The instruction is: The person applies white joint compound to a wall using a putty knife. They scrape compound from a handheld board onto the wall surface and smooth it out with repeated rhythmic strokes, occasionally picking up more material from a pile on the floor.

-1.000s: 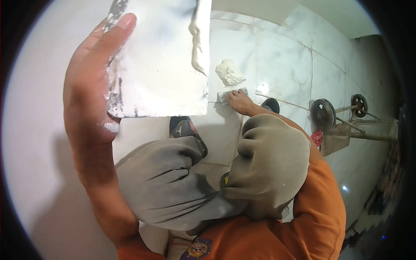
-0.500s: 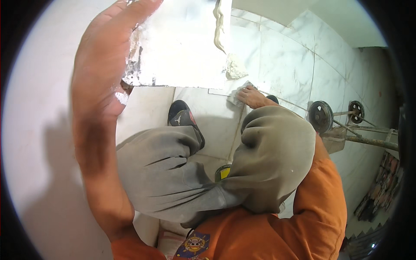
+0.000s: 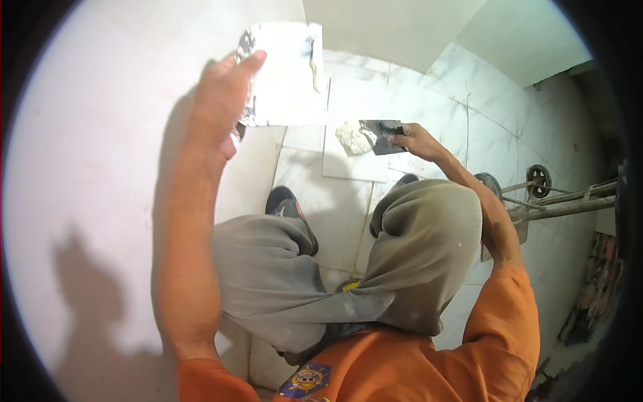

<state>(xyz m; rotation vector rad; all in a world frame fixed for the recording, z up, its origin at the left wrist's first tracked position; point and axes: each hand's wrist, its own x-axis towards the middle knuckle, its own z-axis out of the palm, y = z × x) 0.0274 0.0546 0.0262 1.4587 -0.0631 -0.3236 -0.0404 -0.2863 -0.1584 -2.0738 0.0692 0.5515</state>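
Observation:
My left hand [image 3: 221, 97] grips the left edge of a white board [image 3: 281, 74], raised beside the pale wall, with grey smears and a bead of creamy paste along its right side. My right hand [image 3: 414, 141] is closed on a flat dark scraper [image 3: 387, 130], whose left end touches a lump of whitish paste [image 3: 349, 137]. The lump lies on a white rectangular panel [image 3: 351, 167] on the marble-patterned floor, between and beyond my feet.
A pale wall [image 3: 94, 161] fills the left side. My bent knees and dark sandals [image 3: 281, 201] are below the hands. At the right stand a rusty metal cart frame with wheels [image 3: 539, 181] and a patterned cloth [image 3: 596, 281]. A pale ledge [image 3: 509, 33] borders the floor.
The board in my left hand has moved away from me and now looks smaller. My right hand has moved rightward with the scraper, now showing its dark face against the paste lump.

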